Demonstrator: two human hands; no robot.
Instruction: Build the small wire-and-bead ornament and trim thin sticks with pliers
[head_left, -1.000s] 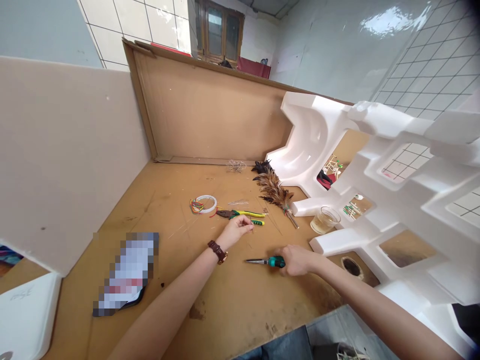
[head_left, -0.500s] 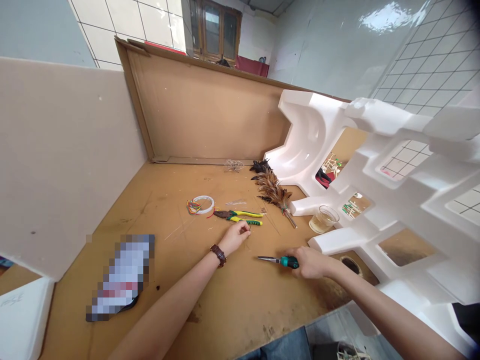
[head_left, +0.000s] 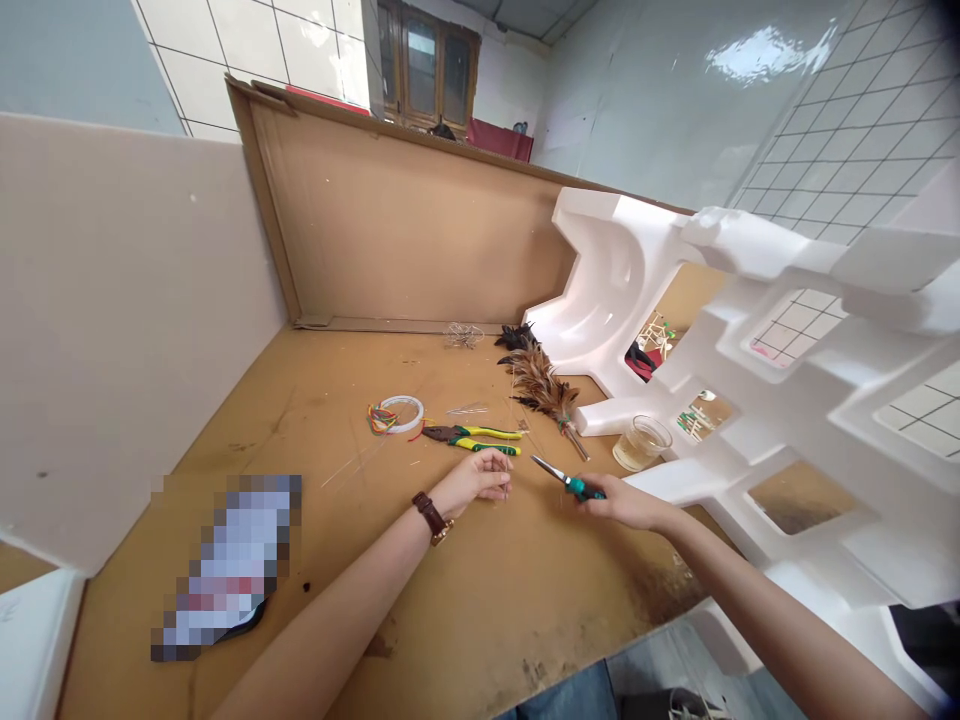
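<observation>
My left hand (head_left: 480,480), with a brown watch on its wrist, pinches a thin upright wire (head_left: 507,462) over the middle of the table. To its right, my right hand (head_left: 619,500) is closed round the teal handles of needle-nose pliers (head_left: 574,486), whose tip points up and left, apart from the wire. Just beyond my left hand lie yellow-green pliers (head_left: 465,434). A white ring with coloured threads (head_left: 405,414) rests to their left, and a few thin wires (head_left: 469,409) lie behind them.
A feather bundle (head_left: 544,385) and a glass of liquid (head_left: 641,443) stand near the white foam frame (head_left: 675,350) on the right. A wire tangle (head_left: 465,335) lies by the cardboard wall (head_left: 412,230). A blurred phone-like object (head_left: 236,560) is at the left.
My left hand has turned, bringing the thin wire upright. My right hand has lifted slightly, tilting the needle-nose pliers upward. The view has shifted a little.
</observation>
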